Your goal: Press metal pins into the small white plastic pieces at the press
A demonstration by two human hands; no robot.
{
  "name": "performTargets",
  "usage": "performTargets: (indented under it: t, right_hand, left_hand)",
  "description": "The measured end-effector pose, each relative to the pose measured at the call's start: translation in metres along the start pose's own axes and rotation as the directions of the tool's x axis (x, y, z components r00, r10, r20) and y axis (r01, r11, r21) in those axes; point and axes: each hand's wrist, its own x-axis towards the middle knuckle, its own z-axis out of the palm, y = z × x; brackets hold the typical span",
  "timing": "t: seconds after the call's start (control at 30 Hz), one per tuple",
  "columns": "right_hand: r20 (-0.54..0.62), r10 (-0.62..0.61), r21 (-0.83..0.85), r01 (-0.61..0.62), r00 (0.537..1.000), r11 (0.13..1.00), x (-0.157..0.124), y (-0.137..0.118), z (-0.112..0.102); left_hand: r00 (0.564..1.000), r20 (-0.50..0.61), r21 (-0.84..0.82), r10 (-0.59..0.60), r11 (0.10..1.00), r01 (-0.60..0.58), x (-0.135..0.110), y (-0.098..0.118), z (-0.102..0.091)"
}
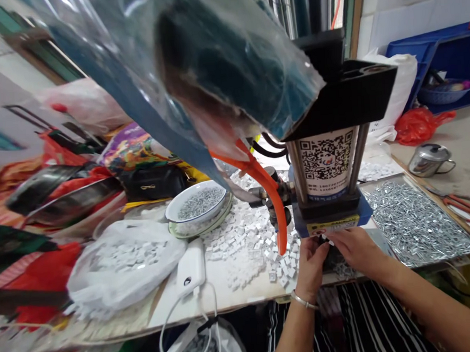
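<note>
My left hand (313, 261), with a bangle (304, 301) at the wrist, is under the head of a benchtop press (331, 191). Its fingers are pinched together at the work spot; what they hold is too small to name. From the other side my right hand (357, 249) reaches to the same spot, fingertips closed close to the left ones. A tiny white bit shows between the two hands, and the press head partly hides the fingertips. Small white plastic pieces (285, 258) lie heaped left of the left hand. Right of the press is a tray of metal pins (421, 223).
An orange air hose (274, 195) hangs beside the press, below plastic-wrapped machinery (228, 59). A bowl of metal pins (197, 202), a bag of white pieces (124, 262) and a white power bank (190, 266) occupy the left. Scissors (465, 207) and a metal mug (429, 160) lie far right.
</note>
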Motion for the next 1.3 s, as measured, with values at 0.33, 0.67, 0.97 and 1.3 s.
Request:
performTargets:
  t: [0.33, 0.67, 0.97, 1.3]
  right_hand:
    - [-0.006, 0.138, 0.200, -0.134, 0.990, 0.971, -0.015, 0.002, -0.011]
    - [-0.076, 0.165, -0.198, -0.177, 0.983, 0.964, -0.121, 0.062, -0.035]
    - [-0.075, 0.175, -0.411, -0.190, 0.982, 0.892, -0.150, 0.060, -0.016]
    - [-0.193, 0.166, -0.259, -0.214, 0.967, 0.942, -0.132, 0.101, -0.059]
  left_hand:
    - [0.998, -0.054, 0.187, 0.021, 0.982, -0.010, 0.004, 0.002, 0.006]
    - [0.996, -0.089, 0.131, -0.013, 0.991, 0.024, 0.006, 0.005, 0.008]
    - [0.992, -0.124, 0.156, -0.019, 0.987, 0.038, 0.010, -0.005, 0.003]
    - [0.998, 0.036, 0.454, -0.049, 0.890, 0.028, 0.006, 0.033, 0.003]
